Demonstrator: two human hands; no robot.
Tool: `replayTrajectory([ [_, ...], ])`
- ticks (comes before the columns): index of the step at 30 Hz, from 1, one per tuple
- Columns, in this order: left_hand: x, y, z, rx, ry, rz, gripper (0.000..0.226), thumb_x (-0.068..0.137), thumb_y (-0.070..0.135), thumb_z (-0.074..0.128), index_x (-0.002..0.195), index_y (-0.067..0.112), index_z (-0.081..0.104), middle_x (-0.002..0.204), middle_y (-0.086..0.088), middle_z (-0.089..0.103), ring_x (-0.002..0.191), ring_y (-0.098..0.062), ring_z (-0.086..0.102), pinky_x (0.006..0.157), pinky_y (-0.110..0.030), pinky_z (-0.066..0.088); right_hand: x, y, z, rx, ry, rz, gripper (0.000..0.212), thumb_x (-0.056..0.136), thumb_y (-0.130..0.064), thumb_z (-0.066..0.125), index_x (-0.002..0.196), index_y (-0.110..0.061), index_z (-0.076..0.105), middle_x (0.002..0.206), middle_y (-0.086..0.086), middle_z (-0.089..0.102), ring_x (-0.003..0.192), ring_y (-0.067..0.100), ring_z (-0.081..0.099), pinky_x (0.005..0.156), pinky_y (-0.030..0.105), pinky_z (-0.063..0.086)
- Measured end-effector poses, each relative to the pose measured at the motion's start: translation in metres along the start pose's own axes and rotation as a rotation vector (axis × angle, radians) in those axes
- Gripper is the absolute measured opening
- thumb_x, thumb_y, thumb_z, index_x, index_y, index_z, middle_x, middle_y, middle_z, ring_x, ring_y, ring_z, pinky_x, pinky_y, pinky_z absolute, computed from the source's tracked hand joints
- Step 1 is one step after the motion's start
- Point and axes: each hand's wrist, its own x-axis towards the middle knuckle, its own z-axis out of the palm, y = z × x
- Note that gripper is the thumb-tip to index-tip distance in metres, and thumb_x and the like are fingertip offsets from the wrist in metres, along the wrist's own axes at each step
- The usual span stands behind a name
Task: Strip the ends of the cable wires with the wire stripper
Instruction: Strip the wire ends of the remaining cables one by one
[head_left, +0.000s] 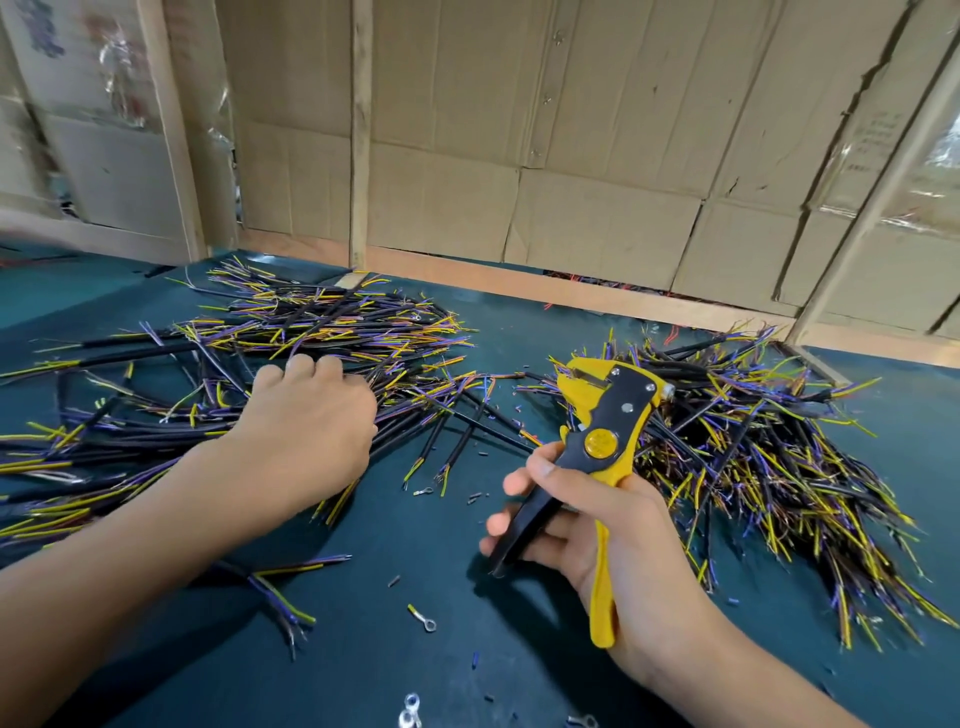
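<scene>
- Ring terminals (422, 619) and insulation scraps lie nearest us on the teal mat (415, 675).
- Our right hand (587, 525) grips the wire stripper (605, 415), handles spread, its head above the right cable pile (769, 457).
- Our left hand (306, 415) curls into the left cable pile (291, 343); what it pinches, we cannot tell.
- Cardboard wall (519, 130) behind.

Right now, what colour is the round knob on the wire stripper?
Yellow, set in the black and yellow wire stripper held by the right hand; head view.
</scene>
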Motion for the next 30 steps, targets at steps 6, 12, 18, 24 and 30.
replayTrajectory([
  [6, 0.004, -0.005, 0.003, -0.053, 0.003, 0.017, 0.033, 0.099, 0.045, 0.037, 0.115, 0.021, 0.053, 0.117, -0.003, 0.045, 0.115, -0.026, 0.041, 0.094, -0.043, 0.034, 0.000, 0.000, 0.000, -0.001, 0.006, -0.001, 0.007, 0.077, -0.013, 0.075, 0.081, -0.013, 0.070, 0.084, 0.021, 0.064, 0.066, 0.041, 0.062, 0.070, 0.056, 0.058],
  [12, 0.011, -0.008, -0.001, -0.481, 0.238, 0.048, 0.026, 0.100, 0.043, 0.036, 0.097, 0.021, 0.050, 0.095, 0.005, 0.045, 0.103, -0.025, 0.049, 0.094, -0.044, 0.033, 0.000, -0.001, 0.000, 0.013, -0.001, -0.003, 0.005, 0.077, -0.014, 0.074, 0.080, -0.012, 0.071, 0.085, 0.021, 0.064, 0.067, 0.040, 0.062, 0.070, 0.056, 0.057],
  [18, -0.001, -0.008, -0.021, -1.400, 0.320, 0.187, 0.012, 0.099, 0.026, 0.055, 0.089, 0.020, 0.056, 0.066, 0.001, 0.064, 0.056, -0.012, 0.054, 0.061, -0.019, 0.046, 0.000, 0.003, -0.003, 0.024, -0.017, -0.017, 0.010, 0.077, -0.017, 0.076, 0.084, -0.012, 0.070, 0.088, 0.022, 0.063, 0.069, 0.042, 0.062, 0.070, 0.056, 0.056],
  [24, -0.020, 0.011, -0.019, -1.767, -0.352, 0.432, 0.021, 0.091, 0.024, 0.060, 0.079, 0.007, 0.059, 0.069, -0.013, 0.055, 0.053, -0.021, 0.043, 0.046, -0.026, 0.036, 0.003, -0.008, -0.008, 0.004, -0.046, -0.166, 0.022, 0.076, -0.017, 0.083, 0.094, -0.015, 0.070, 0.112, 0.023, 0.071, 0.072, 0.038, 0.067, 0.071, 0.052, 0.058],
  [30, -0.031, 0.024, -0.012, -1.650, -0.494, 0.535, 0.021, 0.097, 0.023, 0.060, 0.077, 0.019, 0.064, 0.074, -0.010, 0.062, 0.052, -0.016, 0.052, 0.046, -0.023, 0.041, 0.009, -0.018, -0.014, -0.010, -0.012, -0.220, 0.028, 0.081, 0.002, 0.075, 0.104, -0.005, 0.061, 0.089, 0.021, 0.063, 0.069, 0.038, 0.063, 0.074, 0.055, 0.058],
])
